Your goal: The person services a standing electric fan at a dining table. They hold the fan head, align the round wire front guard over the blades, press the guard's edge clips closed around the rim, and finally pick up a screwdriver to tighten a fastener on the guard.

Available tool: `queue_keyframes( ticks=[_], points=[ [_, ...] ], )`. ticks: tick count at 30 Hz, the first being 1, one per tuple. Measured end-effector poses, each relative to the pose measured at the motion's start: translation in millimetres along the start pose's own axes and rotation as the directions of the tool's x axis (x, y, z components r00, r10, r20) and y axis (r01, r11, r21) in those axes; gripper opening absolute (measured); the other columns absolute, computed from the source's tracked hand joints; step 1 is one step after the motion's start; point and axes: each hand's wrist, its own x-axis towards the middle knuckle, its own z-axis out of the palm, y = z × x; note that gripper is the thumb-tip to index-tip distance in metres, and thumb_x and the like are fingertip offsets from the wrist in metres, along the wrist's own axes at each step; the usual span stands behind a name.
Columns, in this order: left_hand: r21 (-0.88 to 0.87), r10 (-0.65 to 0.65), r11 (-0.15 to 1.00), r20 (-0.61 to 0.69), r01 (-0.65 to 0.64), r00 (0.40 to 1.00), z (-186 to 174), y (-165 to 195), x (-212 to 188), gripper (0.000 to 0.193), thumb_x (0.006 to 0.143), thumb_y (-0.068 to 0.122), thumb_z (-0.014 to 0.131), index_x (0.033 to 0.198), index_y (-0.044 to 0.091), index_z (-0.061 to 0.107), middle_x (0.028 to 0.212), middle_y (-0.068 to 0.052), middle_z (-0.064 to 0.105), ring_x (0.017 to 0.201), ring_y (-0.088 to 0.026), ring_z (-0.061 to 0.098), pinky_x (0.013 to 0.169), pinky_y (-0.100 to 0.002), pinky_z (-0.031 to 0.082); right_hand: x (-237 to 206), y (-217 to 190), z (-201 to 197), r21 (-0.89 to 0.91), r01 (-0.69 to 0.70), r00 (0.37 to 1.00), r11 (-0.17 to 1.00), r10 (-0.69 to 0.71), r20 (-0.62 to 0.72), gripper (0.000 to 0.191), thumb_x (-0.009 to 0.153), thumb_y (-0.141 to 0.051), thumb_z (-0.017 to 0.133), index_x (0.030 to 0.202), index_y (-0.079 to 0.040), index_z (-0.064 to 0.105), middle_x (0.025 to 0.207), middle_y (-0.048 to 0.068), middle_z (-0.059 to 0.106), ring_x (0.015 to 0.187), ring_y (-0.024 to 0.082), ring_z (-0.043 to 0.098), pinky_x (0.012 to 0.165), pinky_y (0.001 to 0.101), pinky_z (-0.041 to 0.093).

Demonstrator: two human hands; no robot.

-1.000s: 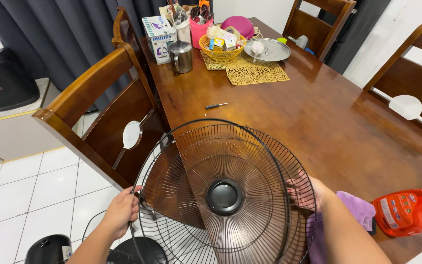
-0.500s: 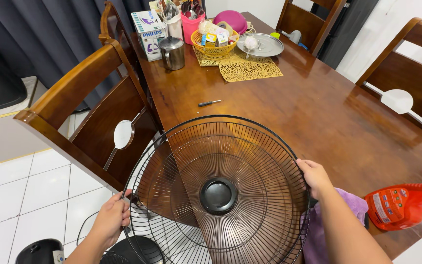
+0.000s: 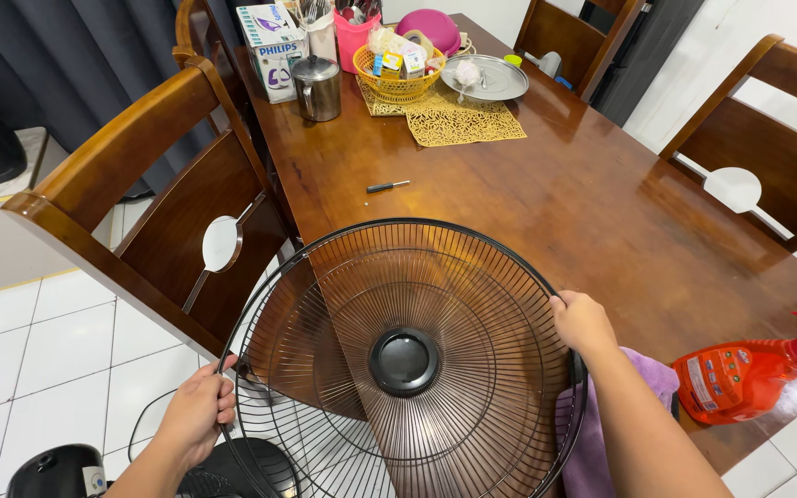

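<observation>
A round black wire fan grille (image 3: 404, 361) with a dark centre cap is held up over the near corner of the wooden table (image 3: 546, 212). My left hand (image 3: 197, 413) grips its lower left rim. My right hand (image 3: 583, 323) grips the right rim. A purple cloth (image 3: 601, 433) lies under my right forearm on the table edge. A small screwdriver (image 3: 386, 186) lies on the table beyond the grille.
An orange spray bottle (image 3: 749, 378) lies at the right edge. A metal jug (image 3: 317, 88), yellow basket (image 3: 398, 74), steel plate (image 3: 484, 77) and woven mat (image 3: 454, 120) crowd the far end. Wooden chairs (image 3: 168, 231) surround the table. A fan base (image 3: 57, 472) and another grille sit on the tiled floor.
The grille has come lower and nearer in view. My right hand has shifted from behind the wires to the outer right rim. The left hand keeps its grip.
</observation>
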Motion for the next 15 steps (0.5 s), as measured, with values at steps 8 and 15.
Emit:
queue_keyframes(
  ticks=[8, 15],
  points=[
    [-0.019, -0.040, 0.999, 0.005, 0.040, 0.999, -0.2, -4.9, 1.1, 0.053, 0.096, 0.001, 0.037, 0.148, 0.000, 0.045, 0.073, -0.001, 0.038, 0.060, -0.011, 0.033, 0.050, -0.028, 0.031, 3.6, -26.1, -11.0, -0.111, -0.095, 0.994, 0.989, 0.100, 0.043, 0.037, 0.102, -0.035, 0.050, 0.120, -0.014, 0.075, 0.118, 0.018, 0.073, 0.114, 0.037, 0.067, 0.098, 0.0480, 0.052],
    [-0.047, -0.061, 0.997, 0.004, 0.061, 0.998, 6.2, -13.3, -6.6, 0.045, 0.096, 0.002, 0.037, 0.138, 0.003, 0.054, 0.073, 0.000, 0.037, 0.060, -0.011, 0.032, 0.050, -0.027, 0.031, -3.6, -36.1, -11.0, -0.187, -0.110, 0.990, 0.976, 0.125, 0.069, 0.037, 0.104, -0.038, 0.049, 0.119, -0.015, 0.074, 0.118, 0.015, 0.074, 0.115, 0.035, 0.067, 0.096, 0.0493, 0.054]
  ],
)
